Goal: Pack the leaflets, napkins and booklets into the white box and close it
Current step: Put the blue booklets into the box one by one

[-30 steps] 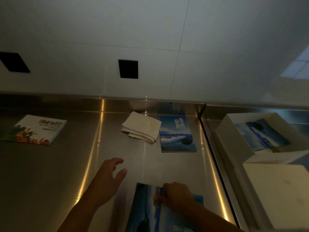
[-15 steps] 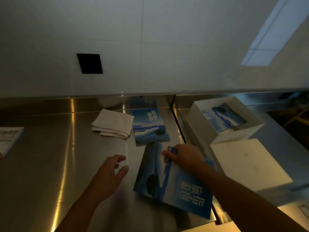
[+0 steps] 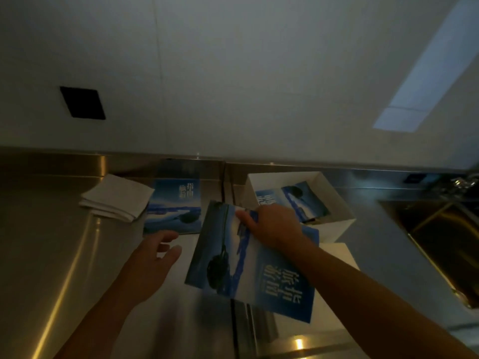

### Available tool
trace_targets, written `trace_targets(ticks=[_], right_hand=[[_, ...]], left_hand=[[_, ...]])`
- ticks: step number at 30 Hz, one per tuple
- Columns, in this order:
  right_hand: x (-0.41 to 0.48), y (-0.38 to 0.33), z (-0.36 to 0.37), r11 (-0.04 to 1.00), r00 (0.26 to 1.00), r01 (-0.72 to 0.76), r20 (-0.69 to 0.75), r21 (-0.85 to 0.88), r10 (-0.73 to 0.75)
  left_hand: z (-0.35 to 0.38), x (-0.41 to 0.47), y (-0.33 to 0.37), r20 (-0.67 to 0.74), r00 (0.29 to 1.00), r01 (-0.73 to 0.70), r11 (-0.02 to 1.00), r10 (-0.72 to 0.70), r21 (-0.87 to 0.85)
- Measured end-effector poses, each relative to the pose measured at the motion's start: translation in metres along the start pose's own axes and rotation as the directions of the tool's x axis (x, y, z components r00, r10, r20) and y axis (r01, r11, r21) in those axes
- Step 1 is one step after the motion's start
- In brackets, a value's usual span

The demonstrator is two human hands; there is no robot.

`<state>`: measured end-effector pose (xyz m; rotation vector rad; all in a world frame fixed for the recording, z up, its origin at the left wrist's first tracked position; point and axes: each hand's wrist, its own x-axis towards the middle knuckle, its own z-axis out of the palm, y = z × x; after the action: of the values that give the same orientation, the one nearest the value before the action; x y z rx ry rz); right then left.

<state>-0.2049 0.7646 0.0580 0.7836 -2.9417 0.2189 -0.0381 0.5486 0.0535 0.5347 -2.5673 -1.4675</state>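
My right hand grips a large blue booklet by its far edge and holds it just left of the open white box. A blue leaflet lies inside that box. My left hand hovers open over the steel counter, left of the held booklet. A smaller blue booklet lies flat near the back wall. A folded stack of white napkins rests to its left. The white box lid lies in front of the box, partly hidden by my right arm.
The steel counter has a seam running front to back under the held booklet. A sink with a tap sits at the right. A white wall with a dark square opening rises behind.
My right hand has moved the large blue booklet farther back and right, lifted toward the white box. The view has swung right, so the green booklet at the far left is out of sight.
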Motion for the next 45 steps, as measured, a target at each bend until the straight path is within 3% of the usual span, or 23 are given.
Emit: trace_targets(ticks=[7,12,18,24,36,45], right_hand=[[0.025,0.064,-0.048,0.999,0.999,0.021,-0.045,0.03,-0.019],[0.045,0.115,-0.085,0.986,0.995,-0.001,-0.097,-0.169,-0.015],[0.079,0.167,-0.113,0.976,0.998,0.009,-0.059,-0.217,-0.022],[0.125,0.203,-0.092,0.959,0.994,0.112,0.035,-0.261,-0.107],[0.192,0.242,-0.019,0.926,0.928,0.362,0.132,-0.108,-0.348],[0.206,0.24,0.008,0.925,0.916,0.378,0.159,-0.03,-0.369]], left_hand=[[0.027,0.022,0.032,0.04,0.998,-0.051,0.999,0.051,-0.001],[0.042,0.043,0.058,0.04,0.995,-0.086,0.996,0.088,-0.033],[0.065,0.051,0.071,0.056,0.991,-0.121,0.993,0.121,-0.01],[0.089,0.061,0.081,-0.055,0.997,-0.058,0.998,0.059,0.025],[0.166,0.056,0.115,-0.172,0.972,0.156,0.987,-0.161,-0.043],[0.167,0.075,0.122,-0.219,0.962,0.159,0.987,-0.161,-0.028]])
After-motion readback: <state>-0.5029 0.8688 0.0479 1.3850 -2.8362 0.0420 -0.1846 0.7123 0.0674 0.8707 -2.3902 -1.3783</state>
